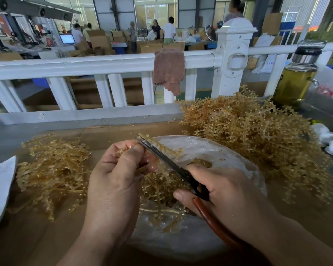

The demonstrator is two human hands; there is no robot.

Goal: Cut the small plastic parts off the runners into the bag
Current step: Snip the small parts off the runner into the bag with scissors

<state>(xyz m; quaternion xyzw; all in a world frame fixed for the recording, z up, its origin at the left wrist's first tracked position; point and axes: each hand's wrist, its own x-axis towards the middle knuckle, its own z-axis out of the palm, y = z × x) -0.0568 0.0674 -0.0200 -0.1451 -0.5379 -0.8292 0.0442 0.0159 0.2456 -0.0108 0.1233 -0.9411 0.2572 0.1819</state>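
**Snipping over the bag, piles crowding both sides**

White railing (85,66) fences the surface's (306,217) far edge. Left pile (52,169) and right pile (258,135) hem in the bag (219,150) (bare patch near-right). Left hand (113,179) fingers pinch a runner (161,145) above the bag; right hand (223,191) grips scissors (161,156), blades lying along it.

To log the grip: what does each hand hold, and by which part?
The left hand pinches a runner near its lower end; the right hand grips the scissors by their handles.
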